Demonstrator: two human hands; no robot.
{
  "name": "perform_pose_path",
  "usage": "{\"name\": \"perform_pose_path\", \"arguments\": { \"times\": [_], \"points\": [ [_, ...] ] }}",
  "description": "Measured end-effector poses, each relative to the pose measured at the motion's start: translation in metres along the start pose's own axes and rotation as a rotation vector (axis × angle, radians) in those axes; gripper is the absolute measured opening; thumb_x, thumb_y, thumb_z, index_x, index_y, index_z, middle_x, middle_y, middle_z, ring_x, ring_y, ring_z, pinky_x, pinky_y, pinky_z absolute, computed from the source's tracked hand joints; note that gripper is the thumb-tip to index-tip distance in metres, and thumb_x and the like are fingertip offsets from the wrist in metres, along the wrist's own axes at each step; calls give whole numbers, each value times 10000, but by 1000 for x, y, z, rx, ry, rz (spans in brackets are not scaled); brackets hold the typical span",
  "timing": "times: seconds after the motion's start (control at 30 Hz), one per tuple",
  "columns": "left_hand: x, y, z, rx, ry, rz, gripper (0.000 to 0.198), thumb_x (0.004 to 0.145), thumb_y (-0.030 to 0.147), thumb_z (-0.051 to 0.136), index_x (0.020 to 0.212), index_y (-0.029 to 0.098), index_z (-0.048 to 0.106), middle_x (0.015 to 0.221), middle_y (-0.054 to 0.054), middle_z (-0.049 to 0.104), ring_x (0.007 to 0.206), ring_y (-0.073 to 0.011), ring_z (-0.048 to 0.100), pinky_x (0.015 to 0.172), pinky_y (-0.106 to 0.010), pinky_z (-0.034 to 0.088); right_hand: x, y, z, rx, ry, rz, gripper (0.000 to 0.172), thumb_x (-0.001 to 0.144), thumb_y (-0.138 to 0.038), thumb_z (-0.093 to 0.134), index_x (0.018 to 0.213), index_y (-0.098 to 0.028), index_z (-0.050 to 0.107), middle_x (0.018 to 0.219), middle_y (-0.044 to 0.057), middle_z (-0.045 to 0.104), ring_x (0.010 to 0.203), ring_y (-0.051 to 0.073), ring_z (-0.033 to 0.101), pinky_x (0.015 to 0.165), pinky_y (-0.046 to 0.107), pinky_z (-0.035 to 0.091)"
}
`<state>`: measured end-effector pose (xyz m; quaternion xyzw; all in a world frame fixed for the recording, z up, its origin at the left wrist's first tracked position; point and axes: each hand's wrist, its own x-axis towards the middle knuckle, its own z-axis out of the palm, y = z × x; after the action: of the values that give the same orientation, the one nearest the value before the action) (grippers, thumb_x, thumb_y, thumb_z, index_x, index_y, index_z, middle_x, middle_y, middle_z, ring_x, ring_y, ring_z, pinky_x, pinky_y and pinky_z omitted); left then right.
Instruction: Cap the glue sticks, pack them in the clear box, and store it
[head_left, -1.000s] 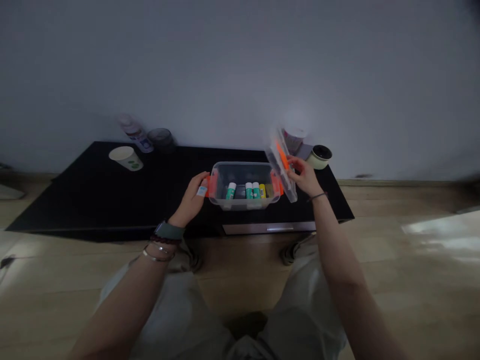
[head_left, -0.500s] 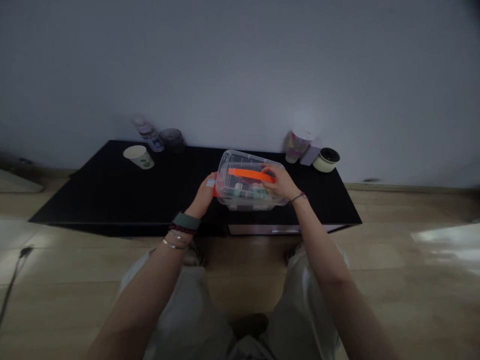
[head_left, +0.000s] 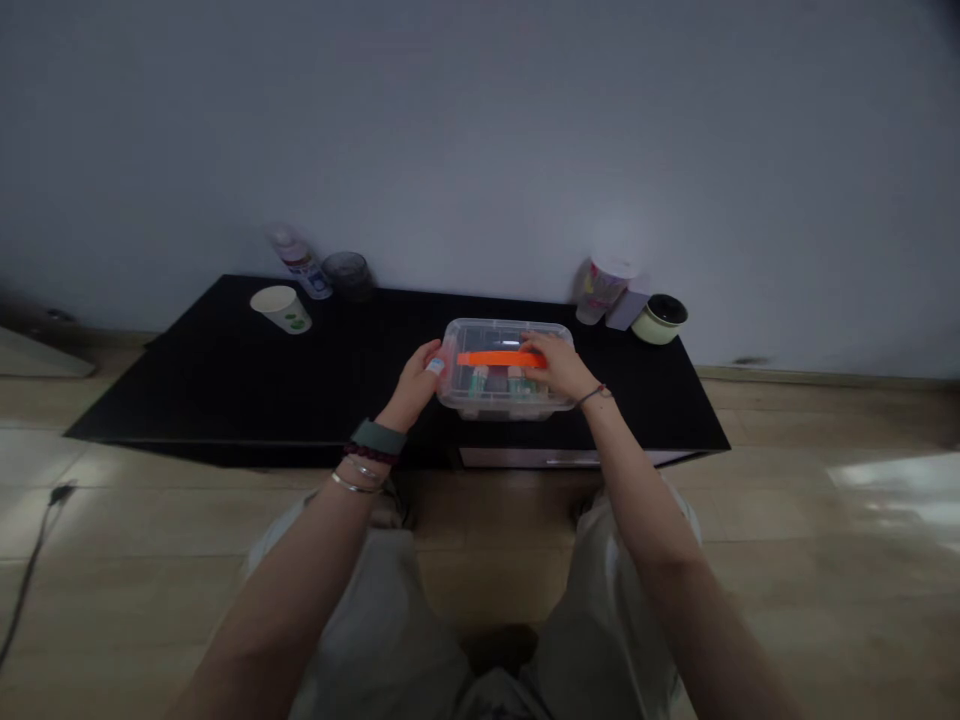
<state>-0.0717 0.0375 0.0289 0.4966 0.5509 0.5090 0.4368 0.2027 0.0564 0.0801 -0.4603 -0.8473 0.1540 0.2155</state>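
Floor: pale wood boards (head_left: 487, 590) run under everything, with a dark cable (head_left: 34, 570) lying off to the left, and the person's knees in light trousers (head_left: 375, 620) reach in at the bottom.

Left hand (head_left: 411, 388): fingers curled against the left end of the clear plastic box (head_left: 495, 405), gripping it lightly; a small white-and-blue plaster (head_left: 435, 366) shows on one finger. A grey band (head_left: 379, 436) and thin bracelets (head_left: 354, 482) circle the wrist.

Right hand (head_left: 551, 365): fingers lie flat and unclenched on the lid (head_left: 495, 335), just at the end of its orange strip (head_left: 501, 358), pressing from above.

Box: sits on the table near the front edge, between the hands, with the lid down on top. Green-and-white tubes (head_left: 478, 380) show through the clear plastic; any print on them is too small to read.

Table: low and black (head_left: 187, 400), with a pale strip (head_left: 525, 458) along its front.

Far left: a paper cup (head_left: 281, 308) with green marks lies on its side, near a plastic bottle (head_left: 300, 263) and a dark jar (head_left: 349, 275).

Far right: a patterned cup (head_left: 604, 288), a small lilac box (head_left: 628, 308) and a pale green pot (head_left: 660, 318).

Wall: plain grey, with no readable writing anywhere.
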Motion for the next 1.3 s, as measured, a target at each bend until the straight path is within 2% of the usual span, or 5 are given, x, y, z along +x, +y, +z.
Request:
{"name": "perform_pose_path", "arguments": {
  "times": [0.23,0.4,0.9,1.13,1.3],
  "points": [
    [4,9,4,194,-20,164,604,895,450,599,1432,194,494,1525,-149,462,1434,-309,399,1223,-504,250,-3,0,-1,-77,168,77,510,907,-472,602,1324,-178,613,1467,154,527,1431,302,399,1195,535,262],
    [10,16,9,365,-99,282,628,902,509,566,1456,220,497,1582,-116,395,1522,-325,208,1250,-523,118,-7,1,5,-123,125,200,599,931,-591,523,1391,-211,572,1553,141,423,1492,331,280,1204,605,172],
    [8,29,15,651,-146,155,643,944,515,487,1526,257,403,1619,-118,320,1517,-350,213,1193,-642,105,-4,4,8,-18,102,228,636,903,-664,524,1371,-238,596,1562,121,415,1502,337,250,1197,630,151],
    [9,19,15,487,-106,164,639,935,543,512,1509,277,424,1612,-113,339,1521,-361,184,1195,-646,67,-19,45,14,375,472,431,678,952,-675,333,1401,-213,544,1437,138,554,1372,239,483,1138,486,376],
    [8,18,16,427,-115,156,667,943,520,525,1523,213,407,1620,-142,309,1523,-380,157,1205,-620,54,-40,55,9,599,113,729,744,846,-786,453,1182,-148,639,1127,183,710,1009,289,702,898,499,565]
  ]
}}
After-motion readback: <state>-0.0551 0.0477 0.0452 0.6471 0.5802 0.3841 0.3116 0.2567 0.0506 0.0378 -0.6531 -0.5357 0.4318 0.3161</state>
